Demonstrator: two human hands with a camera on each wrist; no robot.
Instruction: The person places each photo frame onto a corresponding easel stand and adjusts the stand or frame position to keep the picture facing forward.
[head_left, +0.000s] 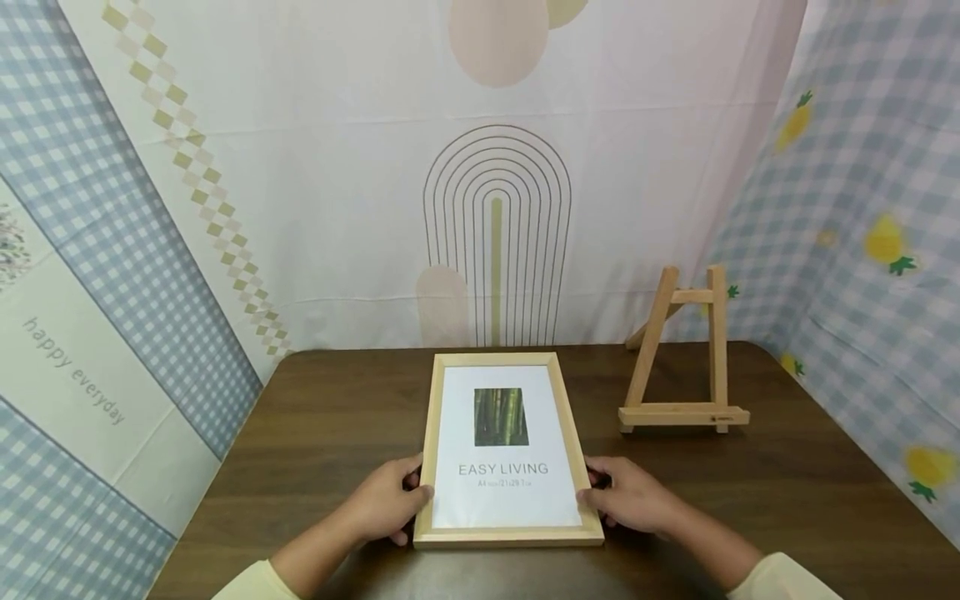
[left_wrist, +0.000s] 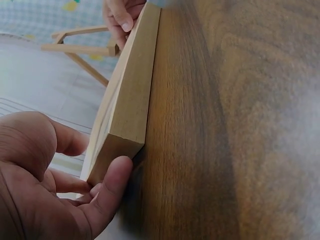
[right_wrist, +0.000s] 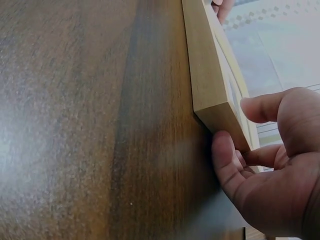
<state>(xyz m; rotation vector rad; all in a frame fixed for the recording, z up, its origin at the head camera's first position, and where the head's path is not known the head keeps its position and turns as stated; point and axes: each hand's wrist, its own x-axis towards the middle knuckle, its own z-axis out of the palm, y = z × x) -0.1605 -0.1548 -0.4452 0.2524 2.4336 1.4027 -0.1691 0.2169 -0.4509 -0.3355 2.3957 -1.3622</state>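
A light wooden picture frame [head_left: 510, 536] lies face up at the middle of the table, its printed sheet showing a small forest picture and the words EASY LIVING. My left hand [head_left: 386, 500] grips its left side near the front corner, thumb at the upper edge. On the opposite side, my right hand [head_left: 630, 496] holds the frame the same way. Both wrist views show fingertips against the side walls, close to the tabletop; the fingers farther back are partly hidden. A small wooden easel [head_left: 675, 412] stands to the right, behind my right hand.
The dark brown wooden table [head_left: 330, 417] has rounded back corners. A pale patterned cloth [head_left: 337, 208] hangs directly behind it. Blue checked cloths hang at both sides, the right cloth [head_left: 862, 317] printed with yellow fruit.
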